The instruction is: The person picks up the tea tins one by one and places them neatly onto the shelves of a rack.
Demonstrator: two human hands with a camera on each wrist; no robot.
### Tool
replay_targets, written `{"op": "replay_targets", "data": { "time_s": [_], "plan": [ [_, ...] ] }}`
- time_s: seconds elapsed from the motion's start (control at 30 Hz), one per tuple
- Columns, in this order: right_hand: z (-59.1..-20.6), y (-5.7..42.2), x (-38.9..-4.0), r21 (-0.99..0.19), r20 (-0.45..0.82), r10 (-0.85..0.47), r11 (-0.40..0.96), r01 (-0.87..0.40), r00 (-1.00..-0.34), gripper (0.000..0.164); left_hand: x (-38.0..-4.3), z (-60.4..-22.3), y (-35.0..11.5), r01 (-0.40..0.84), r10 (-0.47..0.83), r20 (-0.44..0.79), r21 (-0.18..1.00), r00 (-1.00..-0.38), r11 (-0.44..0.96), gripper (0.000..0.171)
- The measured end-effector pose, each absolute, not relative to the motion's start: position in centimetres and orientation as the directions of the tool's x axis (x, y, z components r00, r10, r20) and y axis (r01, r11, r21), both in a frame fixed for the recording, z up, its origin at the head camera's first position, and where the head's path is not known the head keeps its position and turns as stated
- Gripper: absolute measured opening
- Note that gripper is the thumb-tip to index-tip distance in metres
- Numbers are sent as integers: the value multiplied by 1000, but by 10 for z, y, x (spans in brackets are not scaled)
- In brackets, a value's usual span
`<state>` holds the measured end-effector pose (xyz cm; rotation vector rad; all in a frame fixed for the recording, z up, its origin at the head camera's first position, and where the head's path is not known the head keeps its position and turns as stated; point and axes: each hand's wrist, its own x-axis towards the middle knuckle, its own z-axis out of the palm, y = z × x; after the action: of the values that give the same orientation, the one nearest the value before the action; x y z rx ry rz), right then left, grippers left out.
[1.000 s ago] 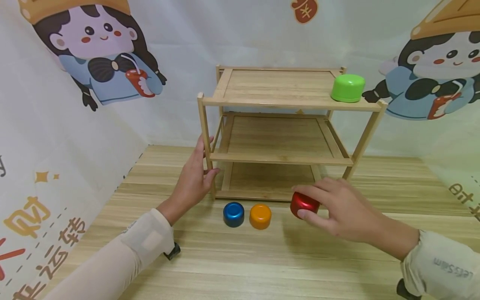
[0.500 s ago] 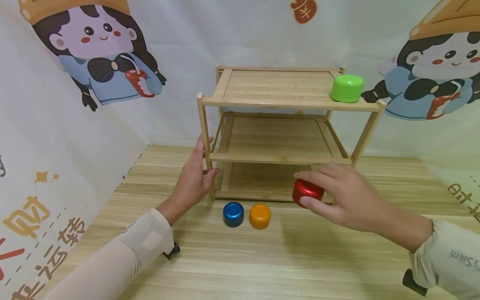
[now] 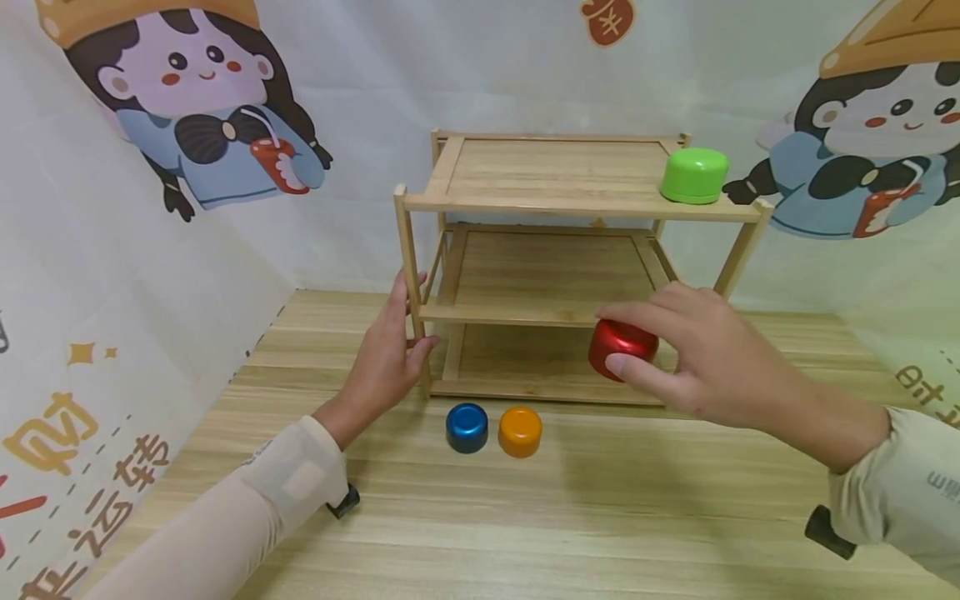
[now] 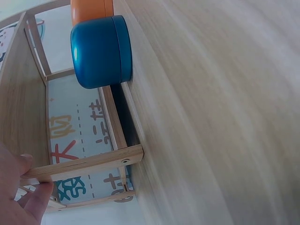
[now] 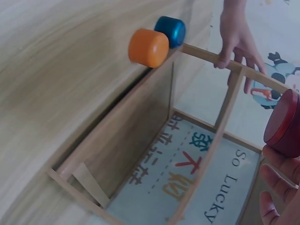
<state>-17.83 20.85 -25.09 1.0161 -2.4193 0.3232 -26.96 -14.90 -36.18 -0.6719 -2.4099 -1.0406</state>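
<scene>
My right hand [image 3: 708,358] pinches a small red metallic tin [image 3: 621,342] between thumb and fingers, raised in front of the middle tier of a three-tier wooden shelf rack [image 3: 555,171]. In the right wrist view the red tin [image 5: 282,122] shows at the right edge, above my fingers. My left hand [image 3: 386,354] holds the rack's front left post, thumb in front and fingers behind. On the table before the rack sit a blue tin [image 3: 467,428] and an orange tin [image 3: 521,432], side by side. A bright green tin [image 3: 694,176] stands on the top tier's front right corner.
The rack stands on a wood-grain table [image 3: 480,533] close to a white printed backdrop [image 3: 360,100] with cartoon figures. Its front rails and corner posts edge each tier, and the front right post [image 3: 738,250] rises behind my right hand.
My right hand has lifted the red tin from low in front of the bottom tier up towards the middle tier's front edge. My left hand and the other tins have stayed put.
</scene>
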Motion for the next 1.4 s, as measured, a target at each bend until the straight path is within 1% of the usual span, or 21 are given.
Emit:
{"op": "replay_targets", "data": {
  "time_s": [0.17, 0.43, 0.53, 0.67, 0.9, 1.07, 1.13, 1.3, 1.4],
  "plan": [
    [-241, 209, -180, -25, 544, -604, 681, -731, -582, 39, -270, -362, -149, 578, 258, 552, 548, -793, 605, 101],
    [-226, 211, -184, -40, 513, -599, 700, -713, -616, 41, -269, -361, -149, 580, 257, 552, 555, -793, 596, 101],
    [-219, 212, -187, -25, 516, -604, 698, -716, -607, 41, -270, -361, -149, 581, 257, 552, 557, -793, 594, 102],
    [-209, 214, -189, -18, 533, -603, 694, -720, -594, 42, -269, -361, -148, 585, 260, 557, 552, -789, 595, 102],
    [-194, 217, -192, -27, 552, -588, 696, -718, -591, 42, -270, -361, -148, 592, 262, 565, 543, -783, 596, 102],
    [-186, 220, -196, -55, 563, -558, 710, -702, -609, 41, -270, -361, -148, 584, 257, 560, 547, -788, 600, 101],
    [-182, 221, -199, -58, 576, -549, 711, -700, -606, 40, -270, -361, -148, 579, 253, 557, 548, -791, 603, 100],
    [-175, 223, -208, -49, 617, -541, 698, -714, -571, 38, -270, -361, -148, 579, 252, 558, 547, -791, 605, 101],
    [-173, 224, -211, -70, 618, -525, 705, -706, -585, 38, -270, -362, -147, 583, 255, 561, 545, -787, 602, 101]
  ]
}}
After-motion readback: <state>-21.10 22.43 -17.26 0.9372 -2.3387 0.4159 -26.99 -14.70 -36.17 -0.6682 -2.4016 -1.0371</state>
